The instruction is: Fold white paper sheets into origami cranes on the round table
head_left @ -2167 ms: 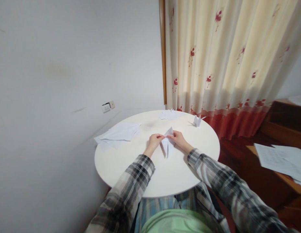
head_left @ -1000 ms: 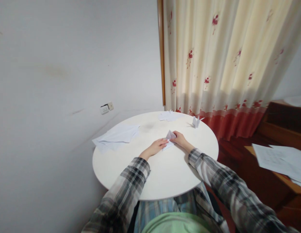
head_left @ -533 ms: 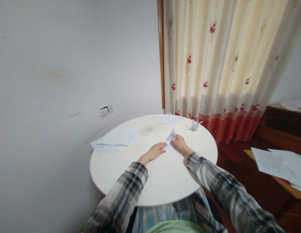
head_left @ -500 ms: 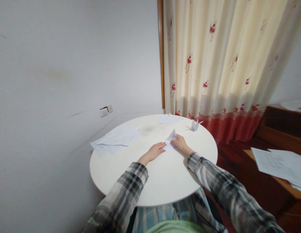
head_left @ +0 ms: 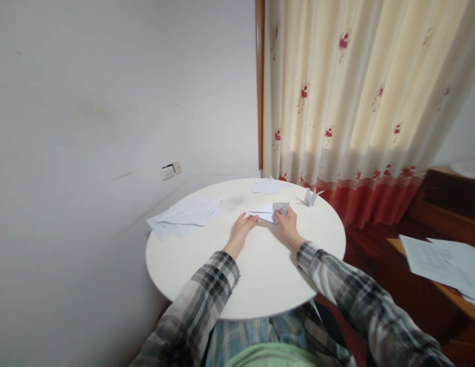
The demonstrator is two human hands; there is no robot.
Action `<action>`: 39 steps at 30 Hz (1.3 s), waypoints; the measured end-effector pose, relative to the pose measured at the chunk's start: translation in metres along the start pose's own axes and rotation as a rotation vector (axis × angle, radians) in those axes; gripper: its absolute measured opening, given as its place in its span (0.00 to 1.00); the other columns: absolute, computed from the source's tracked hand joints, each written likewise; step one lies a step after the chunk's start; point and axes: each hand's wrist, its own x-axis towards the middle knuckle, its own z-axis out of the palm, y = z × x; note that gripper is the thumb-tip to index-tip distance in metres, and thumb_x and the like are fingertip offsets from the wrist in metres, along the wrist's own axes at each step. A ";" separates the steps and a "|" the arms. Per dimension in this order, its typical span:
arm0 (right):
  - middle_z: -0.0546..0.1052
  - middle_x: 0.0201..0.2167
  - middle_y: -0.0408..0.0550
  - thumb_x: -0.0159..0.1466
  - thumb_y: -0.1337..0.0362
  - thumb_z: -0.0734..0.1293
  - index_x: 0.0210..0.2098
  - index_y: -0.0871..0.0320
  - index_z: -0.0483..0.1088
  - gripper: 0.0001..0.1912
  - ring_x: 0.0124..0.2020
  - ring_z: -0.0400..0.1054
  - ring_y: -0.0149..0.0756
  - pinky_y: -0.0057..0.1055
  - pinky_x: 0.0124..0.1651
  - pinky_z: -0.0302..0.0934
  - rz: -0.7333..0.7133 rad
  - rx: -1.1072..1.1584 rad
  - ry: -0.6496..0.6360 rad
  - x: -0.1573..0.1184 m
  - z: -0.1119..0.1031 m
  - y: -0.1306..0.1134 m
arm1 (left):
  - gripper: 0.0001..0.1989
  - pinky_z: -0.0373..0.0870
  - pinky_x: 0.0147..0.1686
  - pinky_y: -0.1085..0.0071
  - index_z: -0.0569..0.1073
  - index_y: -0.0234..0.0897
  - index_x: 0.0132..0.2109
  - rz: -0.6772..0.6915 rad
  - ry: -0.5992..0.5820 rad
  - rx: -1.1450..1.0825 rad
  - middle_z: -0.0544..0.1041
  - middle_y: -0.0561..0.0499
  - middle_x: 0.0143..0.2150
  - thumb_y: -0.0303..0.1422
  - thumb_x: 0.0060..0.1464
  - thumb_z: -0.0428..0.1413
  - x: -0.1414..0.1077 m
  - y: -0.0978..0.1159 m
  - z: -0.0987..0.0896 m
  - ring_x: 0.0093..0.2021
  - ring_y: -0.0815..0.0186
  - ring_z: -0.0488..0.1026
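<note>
A folded white sheet of paper [head_left: 265, 211] lies between my hands over the round white table [head_left: 260, 285]. My left hand [head_left: 243, 228] is closed at the paper's left end, fingertips on its edge. At the other end my right hand [head_left: 288, 224] pinches the paper, where a greyish folded flap stands up above the fingers. Part of the paper is hidden behind the right fingers. Beyond my right hand a folded paper crane [head_left: 310, 197] stands near the table's far right edge.
Loose white sheets [head_left: 185, 216] lie at the table's left side, by the wall. More paper pieces [head_left: 268, 185] sit at the far edge. Printed papers [head_left: 444, 262] rest on a wooden surface to the right. A flowered curtain [head_left: 348, 102] hangs behind the table.
The raised triangular flap has folded over to the right, and more of the paper's left part shows. My left hand has shifted slightly left and its fingers have curled. The view has moved slightly.
</note>
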 end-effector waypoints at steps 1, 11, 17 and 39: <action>0.72 0.30 0.47 0.53 0.62 0.61 0.34 0.59 0.64 0.10 0.31 0.63 0.34 0.30 0.36 0.59 0.003 0.029 0.003 -0.001 0.002 -0.003 | 0.27 0.64 0.47 0.68 0.62 0.32 0.52 -0.029 -0.093 -0.017 0.71 0.40 0.49 0.37 0.45 0.58 -0.003 0.002 0.002 0.42 0.66 0.71; 0.71 0.33 0.46 0.52 0.61 0.64 0.39 0.56 0.59 0.16 0.30 0.66 0.32 0.28 0.30 0.62 0.028 0.294 -0.391 -0.032 0.021 -0.027 | 0.20 0.67 0.37 0.70 0.66 0.32 0.47 0.064 0.122 0.017 0.74 0.42 0.45 0.43 0.54 0.45 0.005 0.003 0.006 0.41 0.64 0.71; 0.71 0.37 0.47 0.50 0.66 0.63 0.45 0.56 0.60 0.22 0.28 0.68 0.28 0.29 0.33 0.62 -0.060 0.412 -0.625 -0.030 0.010 -0.033 | 0.18 0.65 0.30 0.73 0.68 0.30 0.43 0.041 0.221 -0.095 0.75 0.46 0.37 0.38 0.49 0.50 0.010 0.015 -0.013 0.33 0.66 0.72; 0.73 0.22 0.45 0.45 0.59 0.68 0.22 0.60 0.71 0.10 0.25 0.62 0.30 0.29 0.31 0.56 0.146 0.471 -0.403 -0.004 -0.007 -0.037 | 0.17 0.57 0.25 0.75 0.75 0.26 0.30 -0.052 -0.364 0.234 0.72 0.51 0.21 0.40 0.39 0.59 -0.018 0.016 0.010 0.24 0.70 0.64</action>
